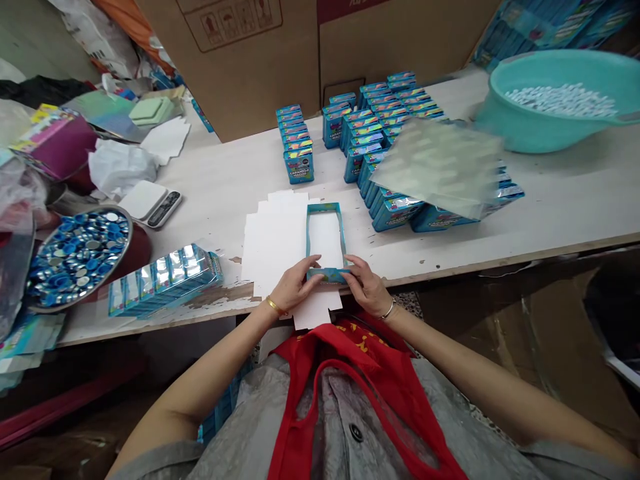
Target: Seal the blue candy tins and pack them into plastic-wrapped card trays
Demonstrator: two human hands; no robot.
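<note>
An open blue cardboard tray (pixel 329 275) with low walls and a white inside stands near the table's front edge. At its near left corner, my left hand (pixel 294 287) pinches the wall between thumb and fingers. My right hand (pixel 368 288) grips the near right corner in the same way. Flat white die-cut card sheets (pixel 274 243) lie to the left of the tray and partly under it, with a flap over the table edge. Nothing shows inside the tray.
Rows of small blue printed boxes (pixel 300 167) stand behind, some under a translucent sheet (pixel 440 160). A turquoise tub (pixel 540 127) of white pieces is at right. At left are a wrapped box pack (pixel 167 280), a white scale (pixel 143 200) and a bowl (pixel 131 250) of blue-and-silver pieces.
</note>
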